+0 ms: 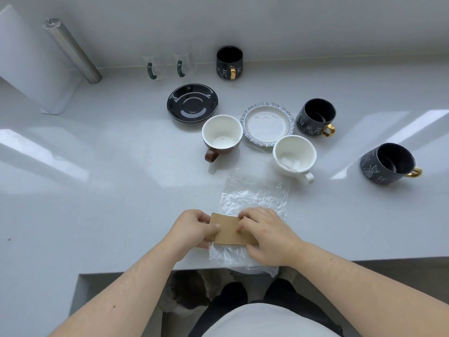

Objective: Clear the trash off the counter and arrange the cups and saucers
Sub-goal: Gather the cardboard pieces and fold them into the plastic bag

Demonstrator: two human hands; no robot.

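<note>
Pale grey glossy tabletop [97, 190] against a white wall, window glare in streaks left and right. Near edge has a notch; person stands there, dark shoes and floor visible below.

Left hand [194, 228] and right hand [264, 235] both closed on a brown cardboard piece [229, 231], one at each end: left grip pinches its left edge with thumb on top, right grip has fingers curled over the right side. Cardboard sits over a crinkled clear plastic sheet [252, 198] lying flat at the near edge, a corner hanging over.

Behind the plastic:
- white cup with brown outside [222, 135], handle toward camera
- white cup [294, 154], just beside the plastic's far corner
- white saucer with blue scalloped rim [267, 124] between those two cups
- black saucer [192, 103] further left and back
- three dark cat-print cups with gold handles: by the wall [229, 63], right of the white saucer [315, 117], far right [388, 164]
- two clear glass mugs with green handles [167, 66] by the wall
- metal cylinder [73, 51] leaning at back left, beside a white board [31, 62]
</note>
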